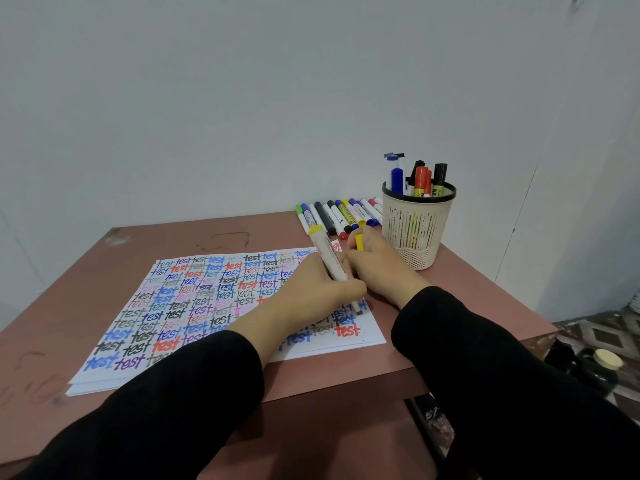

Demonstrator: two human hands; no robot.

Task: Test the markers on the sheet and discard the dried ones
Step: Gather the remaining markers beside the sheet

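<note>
A white sheet covered with rows of the word "test" in many colours lies on the brown table. My left hand grips a white marker with a yellow end, its tip down on the sheet's right part. My right hand rests just right of it and holds the yellow cap between its fingers. Several markers lie in a row at the table's far edge.
A beige mesh cup with a black rim stands at the table's far right corner and holds several upright markers. The table's right edge drops to a patterned floor with dark objects. A plain wall stands behind.
</note>
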